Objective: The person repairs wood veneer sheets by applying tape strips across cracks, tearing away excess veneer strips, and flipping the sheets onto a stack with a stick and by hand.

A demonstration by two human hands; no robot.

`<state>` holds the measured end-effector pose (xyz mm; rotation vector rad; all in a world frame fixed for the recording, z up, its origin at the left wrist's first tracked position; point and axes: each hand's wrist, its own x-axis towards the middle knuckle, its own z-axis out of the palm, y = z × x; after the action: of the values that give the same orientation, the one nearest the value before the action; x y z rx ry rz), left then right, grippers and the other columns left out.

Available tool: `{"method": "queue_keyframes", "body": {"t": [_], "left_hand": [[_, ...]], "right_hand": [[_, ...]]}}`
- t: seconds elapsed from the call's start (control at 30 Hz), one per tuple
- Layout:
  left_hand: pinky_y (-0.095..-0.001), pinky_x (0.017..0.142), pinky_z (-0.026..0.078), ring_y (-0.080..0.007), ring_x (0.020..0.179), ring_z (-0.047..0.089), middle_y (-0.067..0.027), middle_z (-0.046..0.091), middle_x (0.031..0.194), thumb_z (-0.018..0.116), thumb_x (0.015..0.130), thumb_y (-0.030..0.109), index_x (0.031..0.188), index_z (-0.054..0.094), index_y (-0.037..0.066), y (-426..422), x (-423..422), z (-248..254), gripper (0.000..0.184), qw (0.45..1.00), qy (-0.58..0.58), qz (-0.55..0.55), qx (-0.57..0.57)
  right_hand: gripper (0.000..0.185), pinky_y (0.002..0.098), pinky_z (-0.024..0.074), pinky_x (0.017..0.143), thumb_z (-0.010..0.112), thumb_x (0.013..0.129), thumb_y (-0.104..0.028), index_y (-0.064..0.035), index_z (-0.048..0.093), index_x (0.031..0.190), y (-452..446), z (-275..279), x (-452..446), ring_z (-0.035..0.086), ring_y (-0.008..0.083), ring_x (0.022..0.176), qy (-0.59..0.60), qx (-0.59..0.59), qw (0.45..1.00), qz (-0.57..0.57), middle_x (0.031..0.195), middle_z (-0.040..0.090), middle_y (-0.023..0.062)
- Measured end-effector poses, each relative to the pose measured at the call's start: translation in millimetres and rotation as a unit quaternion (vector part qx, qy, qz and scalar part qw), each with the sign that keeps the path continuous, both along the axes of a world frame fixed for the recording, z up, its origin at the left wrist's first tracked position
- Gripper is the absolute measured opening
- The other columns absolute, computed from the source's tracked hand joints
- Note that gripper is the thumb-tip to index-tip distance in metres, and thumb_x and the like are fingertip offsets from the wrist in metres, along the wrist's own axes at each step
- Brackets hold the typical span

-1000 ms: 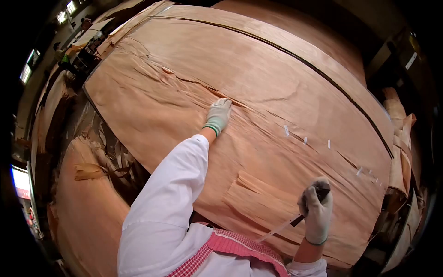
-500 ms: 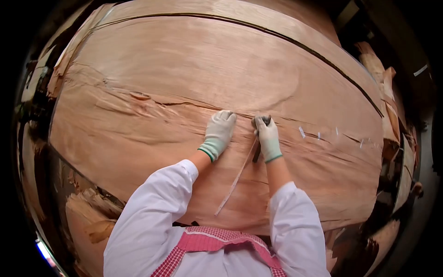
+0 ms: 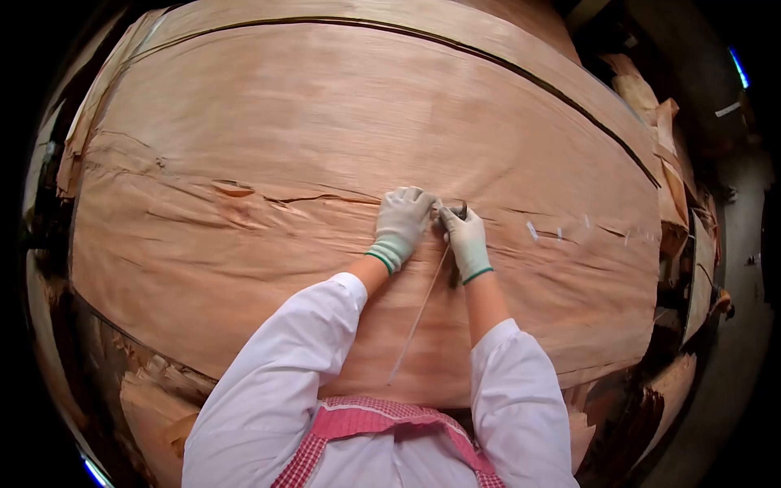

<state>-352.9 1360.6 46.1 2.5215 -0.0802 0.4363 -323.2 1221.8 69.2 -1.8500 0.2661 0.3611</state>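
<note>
- Wood sheet [image 3: 268, 89]: broad, thin, pale reddish-brown; fills most of the view, its long axis running left to right. Far area fairly smooth; near half rippled and creased.
- Surroundings: ragged veneer [image 3: 669, 175] stands beyond the right edge; torn veneer [image 3: 150, 411] lies past the near left edge, and a broken-edged piece [image 3: 674, 390] at the near right.
- Obstruction: two white sleeves [image 3: 272, 366] and a pink checked apron [image 3: 366, 416] cover parts of the near side.
- Dark band [image 3: 488, 55]: long and narrow, crosses the far part of the sheet in a curve, left to right.
- Split [image 3: 325, 198]: dark-edged, runs lengthwise across the middle of the sheet and reaches the left hand.
- Left hand [image 3: 403, 220]: gloved, laid on the sheet at the split, fingers close together and somewhat bent. Cannot tell whether they grip anything.
- Right hand [image 3: 468, 237]: gloved, just beside the left, closed around a dark tool [image 3: 464, 211], whose upper end shows above the fingers. The tool is over the middle of the sheet; its lower part is blurred.
- Thin pale strip [image 3: 418, 315]: slants from the right hand toward the apron.
- White tape pieces [image 3: 532, 231]: small, several, on the sheet right of the right hand.
</note>
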Motion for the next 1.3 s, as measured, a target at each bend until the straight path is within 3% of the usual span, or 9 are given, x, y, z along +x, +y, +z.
{"method": "queue_keyframes", "body": {"t": [0.17,0.23,0.43,0.57,0.63,0.77,0.97,1.17,1.3], "left_hand": [[-0.0425,0.106,0.036,-0.0285,0.117,0.054,-0.0109,0.061,0.119,0.05,0.087,0.014,0.12,0.056,0.008,3,-8,-20,0.034,0.988,-0.077,-0.108,0.077],[-0.0425,0.112,0.031,-0.0288,0.126,0.049,-0.0137,0.056,0.13,0.045,0.089,0.014,0.127,0.053,0.004,3,-14,-16,0.04,0.978,-0.04,-0.125,0.164],[-0.0435,0.114,0.027,-0.0299,0.128,0.047,-0.0141,0.056,0.131,0.045,0.09,0.015,0.125,0.054,0.004,3,-18,-9,0.038,0.975,-0.017,-0.143,0.168],[-0.0465,0.112,0.028,-0.03,0.126,0.048,-0.0141,0.057,0.127,0.054,0.087,0.018,0.12,0.057,0.008,56,-24,16,0.035,0.994,0.11,-0.004,-0.016],[-0.0471,0.109,0.031,-0.0292,0.121,0.051,-0.012,0.059,0.123,0.058,0.086,0.021,0.118,0.058,0.01,108,-53,29,0.033,0.984,0.097,0.131,0.066],[-0.0452,0.104,0.037,-0.0293,0.116,0.053,-0.0112,0.06,0.116,0.061,0.087,0.02,0.113,0.059,0.009,164,-77,-6,0.028,0.99,-0.032,0.11,0.079],[-0.0439,0.102,0.038,-0.0296,0.112,0.054,-0.0105,0.06,0.112,0.062,0.086,0.016,0.111,0.06,0.01,167,-79,-14,0.025,0.993,-0.048,0.103,0.02],[-0.0405,0.096,0.04,-0.0255,0.109,0.054,-0.0063,0.058,0.111,0.063,0.084,0.022,0.107,0.061,0.017,169,-76,-7,0.023,0.988,-0.004,0.09,0.126],[-0.0404,0.095,0.038,-0.0251,0.108,0.053,-0.0058,0.058,0.108,0.067,0.08,0.03,0.099,0.06,0.018,143,-61,11,0.023,0.974,0.084,0.187,0.101]], "right_hand": [[0.04,0.0427,0.0491,0.063,0.064,0.082,-0.034,0.0056,0.066,0.085,-2,-24,21,0.064,0.0355,0.068,-0.127,-0.418,0.889,0.135,0.075,0.066,0.0229],[0.041,0.0452,0.0494,0.079,0.061,0.085,-0.036,0.0029,0.066,0.095,0,-3,3,0.063,0.0403,0.089,-0.082,-0.405,0.899,0.141,0.093,0.066,0.0253],[0.03,0.0428,0.049,0.07,0.066,0.084,-0.027,0.0017,0.061,0.084,-32,26,39,0.064,0.0368,0.077,-0.107,-0.419,0.87,0.237,0.079,0.065,0.0219],[0.025,0.0265,0.0417,0.053,0.068,0.086,-0.026,-0.0014,0.061,0.084,-14,50,7,0.053,0.0113,0.057,-0.026,-0.076,0.987,0.142,0.068,0.062,0.0059],[0.024,0.0217,0.0366,0.047,0.066,0.09,-0.027,-0.0047,0.061,0.082,24,67,-29,0.048,0.006,0.052,0.018,-0.052,0.987,0.153,0.067,0.06,-0.0011],[0.021,0.0225,0.0386,0.05,0.065,0.091,-0.024,-0.0042,0.06,0.086,91,29,-56,0.048,0.0062,0.054,-0.002,0.025,0.985,0.168,0.069,0.06,-0.0007],[0.028,0.0283,0.0467,0.056,0.065,0.09,-0.026,0.0016,0.062,0.089,166,-8,-43,0.059,0.0136,0.062,0.005,0.03,0.99,0.138,0.075,0.066,0.0088],[0.036,0.044,0.0517,0.073,0.067,0.083,-0.035,0.0009,0.067,0.086,197,8,-21,0.066,0.0358,0.087,-0.082,-0.359,0.904,0.217,0.094,0.068,0.0216],[0.03,0.0455,0.051,0.079,0.064,0.085,-0.031,-0.0038,0.065,0.098,166,-1,-50,0.064,0.0392,0.089,-0.102,-0.291,0.929,0.204,0.093,0.067,0.0228]]}}
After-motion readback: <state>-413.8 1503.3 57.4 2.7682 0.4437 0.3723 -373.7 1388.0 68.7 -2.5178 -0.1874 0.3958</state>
